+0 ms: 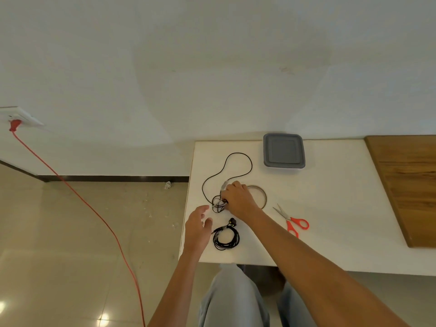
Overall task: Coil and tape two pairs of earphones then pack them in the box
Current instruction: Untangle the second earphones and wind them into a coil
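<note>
Earphones: the coiled pair (pixel 226 237) lies nearest on the counter (pixel 330 220), at three o'clock of my spread, empty left hand (pixel 197 228). Beyond, my right hand (pixel 238 197) pinches the second pair (pixel 218 205), half wound, slack looping toward twelve. Next, I judge: wind in the slack, then the tape (pixel 263 197) at three o'clock.

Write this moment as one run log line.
right hand: holds partly coiled earphones | left hand: open, beside coiled earphones | box: lid on
</note>
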A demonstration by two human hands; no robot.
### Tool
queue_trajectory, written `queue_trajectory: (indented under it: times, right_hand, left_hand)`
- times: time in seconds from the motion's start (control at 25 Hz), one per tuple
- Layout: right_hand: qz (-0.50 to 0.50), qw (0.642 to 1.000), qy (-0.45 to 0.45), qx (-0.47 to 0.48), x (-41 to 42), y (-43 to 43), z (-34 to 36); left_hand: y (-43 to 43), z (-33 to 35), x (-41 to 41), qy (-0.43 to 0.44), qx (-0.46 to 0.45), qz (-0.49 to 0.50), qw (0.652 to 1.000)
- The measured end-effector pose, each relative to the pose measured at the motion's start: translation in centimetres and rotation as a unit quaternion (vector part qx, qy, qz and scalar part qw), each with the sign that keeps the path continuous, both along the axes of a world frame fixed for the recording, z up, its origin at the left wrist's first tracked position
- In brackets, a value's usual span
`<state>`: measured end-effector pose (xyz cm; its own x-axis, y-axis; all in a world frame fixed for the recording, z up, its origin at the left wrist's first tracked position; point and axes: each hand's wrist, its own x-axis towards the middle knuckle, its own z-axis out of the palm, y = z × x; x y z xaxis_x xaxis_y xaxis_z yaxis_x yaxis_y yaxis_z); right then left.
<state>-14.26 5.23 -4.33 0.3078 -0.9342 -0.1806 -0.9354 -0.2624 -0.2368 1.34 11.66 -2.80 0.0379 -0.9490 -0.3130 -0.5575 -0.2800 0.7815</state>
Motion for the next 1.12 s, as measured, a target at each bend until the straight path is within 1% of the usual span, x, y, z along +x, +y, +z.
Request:
queue_trajectory:
  times: [0.08,0.12,0.2,0.28,0.36,0.4,0.44,0.52,0.6,0.64,0.68,0.72,0.76,0.8,0.92,1.0,1.12]
  right_hand:
    - [-0.063,0.989,-0.133,-0.006,-0.4,0.3,1.0]
    - [-0.104,0.972,-0.211,-0.001,-0.7,0.6,2.0]
    - [-0.168,0.922,-0.347,0.019,-1.6,1.3,4.9]
    - [-0.18,0.883,-0.43,0.048,-2.6,2.4,8.5]
    - [-0.171,0.853,-0.49,0.061,-3.7,3.7,12.1]
    - [-0.172,0.826,-0.531,0.075,-4.1,4.4,13.8]
    - [-0.18,0.791,-0.577,0.091,-4.6,5.2,15.4]
    - [-0.211,0.721,-0.653,0.097,-5.4,6.8,18.5]
    - [-0.27,0.671,-0.689,0.054,-6.4,8.4,21.3]
    - [-0.304,0.656,-0.69,0.024,-7.0,9.0,22.5]
    - [-0.332,0.651,-0.683,-0.005,-7.6,9.6,23.6]
    - [-0.35,0.649,-0.675,-0.026,-8.2,10.2,24.5]
    - [-0.362,0.645,-0.672,-0.038,-8.6,11.1,25.3]
    - [-0.372,0.634,-0.677,-0.042,-8.8,11.9,26.0]
    - [-0.404,0.581,-0.706,-0.034,-9.2,14.0,27.2]
    - [-0.414,0.551,-0.725,-0.003,-9.0,15.3,28.1]
    - [-0.395,0.503,-0.766,0.064,-8.5,16.8,29.3]
  left_hand:
    - [-0.2,0.9,-0.2,0.029,-0.021,0.005,0.999]
    - [-0.4,1.5,-0.4,0.043,-0.034,-0.008,0.998]
    - [-1.1,3.3,-1.1,0.048,-0.063,-0.059,0.995]
    - [-1.8,5.4,-2.0,0.044,-0.1,-0.09,0.99]
    - [-2.2,7.7,-2.7,0.067,-0.143,-0.099,0.983]
    - [-2.3,8.8,-3.0,0.077,-0.158,-0.102,0.979]
    - [-2.2,10.0,-3.4,0.087,-0.164,-0.103,0.977]
    - [-1.5,12.6,-4.1,0.14,-0.14,-0.088,0.976]
    - [-0.5,15.3,-4.5,0.229,-0.109,-0.072,0.965]
    - [0.1,16.4,-4.5,0.257,-0.101,-0.067,0.959]
    - [0.7,17.6,-4.4,0.265,-0.099,-0.063,0.957]
    - [1.2,18.6,-4.4,0.262,-0.099,-0.059,0.958]
    - [1.8,19.8,-4.2,0.241,-0.105,-0.051,0.964]
    - [2.4,20.8,-4.0,0.207,-0.12,-0.043,0.97]
    - [3.9,23.3,-3.4,0.127,-0.157,-0.025,0.979]
    - [4.8,24.2,-2.9,0.106,-0.161,-0.026,0.981]
    - [5.9,24.9,-3.2,0.103,-0.166,-0.032,0.98]
